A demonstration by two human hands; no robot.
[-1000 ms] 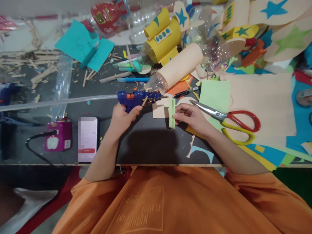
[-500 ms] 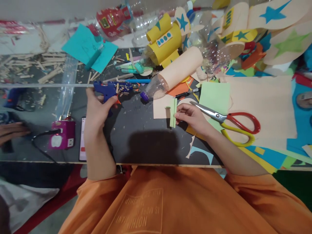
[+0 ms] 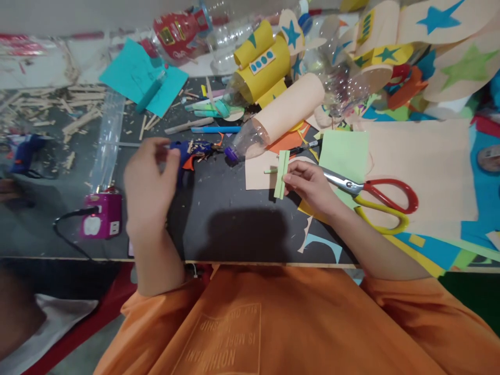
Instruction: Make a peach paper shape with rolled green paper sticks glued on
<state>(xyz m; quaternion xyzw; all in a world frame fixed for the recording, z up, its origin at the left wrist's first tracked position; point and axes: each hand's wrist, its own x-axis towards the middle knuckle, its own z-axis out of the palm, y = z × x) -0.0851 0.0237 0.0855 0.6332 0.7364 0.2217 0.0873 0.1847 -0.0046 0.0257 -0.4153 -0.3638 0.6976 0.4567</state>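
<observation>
My left hand (image 3: 150,185) is curled round the rear of a blue glue gun (image 3: 193,149) with an orange trigger. Its thumb and fingertips touch the gun's back end, and the handle is mostly hidden. Behind the hand runs a thin clear glue stick (image 3: 123,144). My right hand (image 3: 307,185) pinches a folded light green paper strip (image 3: 282,177) upright between thumb and fingers. A small thin green piece sticks out to its left. Beneath the strip lies a cream paper piece (image 3: 255,176). Large scissors (image 3: 344,182) with red and yellow handles lie beside my right hand.
A bottle wrapped in cream paper (image 3: 291,109) lies behind, its purple cap near the gun's nozzle. A yellow-wrapped bottle (image 3: 265,73) stands further back. At left are a purple power adapter (image 3: 100,216), a second glue gun (image 3: 27,153) and wood scraps (image 3: 82,117). Cream sheets (image 3: 422,172) cover the right.
The glue gun has shifted right and slightly nearer me. My left hand has turned and sits further back on it. The green strip has tilted and risen slightly.
</observation>
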